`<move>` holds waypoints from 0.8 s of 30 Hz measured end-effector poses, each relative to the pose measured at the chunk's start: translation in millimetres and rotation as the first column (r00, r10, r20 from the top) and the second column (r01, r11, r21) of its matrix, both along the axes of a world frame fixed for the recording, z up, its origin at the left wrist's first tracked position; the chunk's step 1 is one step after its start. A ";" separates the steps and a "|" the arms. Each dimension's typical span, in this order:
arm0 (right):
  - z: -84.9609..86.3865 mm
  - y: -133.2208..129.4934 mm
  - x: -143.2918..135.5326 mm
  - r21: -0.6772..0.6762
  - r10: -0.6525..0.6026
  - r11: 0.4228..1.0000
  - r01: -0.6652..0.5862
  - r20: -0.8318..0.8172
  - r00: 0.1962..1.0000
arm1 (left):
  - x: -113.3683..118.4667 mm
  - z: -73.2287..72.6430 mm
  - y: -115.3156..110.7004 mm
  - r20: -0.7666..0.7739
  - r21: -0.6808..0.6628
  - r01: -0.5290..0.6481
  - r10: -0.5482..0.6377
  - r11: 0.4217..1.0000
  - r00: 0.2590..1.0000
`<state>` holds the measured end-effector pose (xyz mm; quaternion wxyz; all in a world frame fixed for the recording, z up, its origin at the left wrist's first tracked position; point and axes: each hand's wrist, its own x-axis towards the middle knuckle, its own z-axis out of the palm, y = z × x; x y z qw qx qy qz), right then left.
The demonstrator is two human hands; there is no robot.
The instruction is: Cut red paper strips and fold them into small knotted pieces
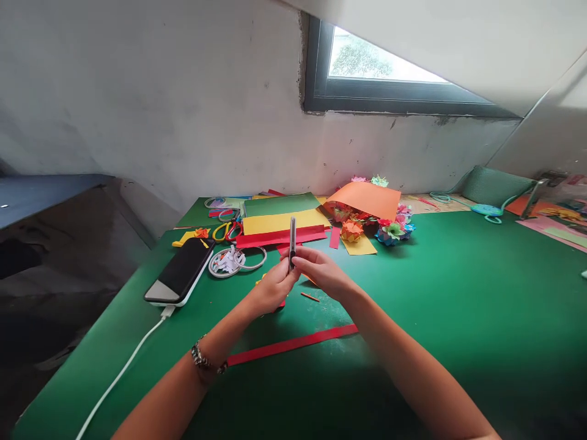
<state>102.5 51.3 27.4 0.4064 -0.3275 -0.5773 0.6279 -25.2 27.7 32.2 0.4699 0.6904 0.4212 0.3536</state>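
Slim tool held upright above the counter, in front of the wearer; possibly a craft knife, but exposed blade can't be told. Its lower end is clamped in the left hand; the same end is pinched by the right hand, fingers drawn together by a dark knob. Step judged as two-handed handling or adjusting of the tool, with no paper being worked. From here a steady left grip and fine right fingertip control are called for, the tip pointed away from skin.

Clock taken from the tool, 12 being away from the wearer. Small brown stick seen at 5. Red strip laid flat at 6, well apart from the tool. Phone placed at 9, white cable plugged in; white scraps held inside a ring, also at 9. Yellow sheet and green sheet stacked towards 12. Orange sheet draped over paper flowers at 2; flower ball set at 3.
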 end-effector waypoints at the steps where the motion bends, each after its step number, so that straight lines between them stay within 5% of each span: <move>1: 1.7 0.8 -0.8 0.033 -0.011 0.999 0.010 0.029 1.000 | -4.9 1.5 0.7 -0.114 0.058 0.033 -0.026 0.998 0.993; 4: 9.7 9.9 4.4 0.166 -0.144 0.977 0.134 0.047 0.988 | -25.8 8.4 7.8 -0.457 0.176 0.193 -0.093 0.965 0.885; 6: 12.9 19.6 14.8 0.200 -0.241 0.951 0.237 -0.005 0.970 | -43.3 10.0 14.9 -0.521 0.229 0.188 -0.043 0.955 0.852; 9: 6.5 30.9 33.5 0.281 -0.329 0.915 0.291 0.098 0.939 | -64.9 0.9 22.5 -0.479 0.098 0.238 -0.164 0.966 0.862; 13: -16.7 29.9 46.0 0.300 -0.225 0.944 0.136 0.287 0.931 | -72.8 -19.1 21.2 -0.413 -0.150 0.306 -0.340 0.940 0.845; 17: -29.1 24.0 45.7 0.310 -0.187 0.948 0.076 0.349 0.918 | -67.6 -28.8 17.3 -0.310 -0.181 0.291 -0.335 0.939 0.890; 24: -24.9 22.6 49.8 0.381 -0.264 0.921 0.080 0.461 0.847 | -64.0 -38.7 21.1 -0.173 -0.164 0.213 -0.241 0.963 0.955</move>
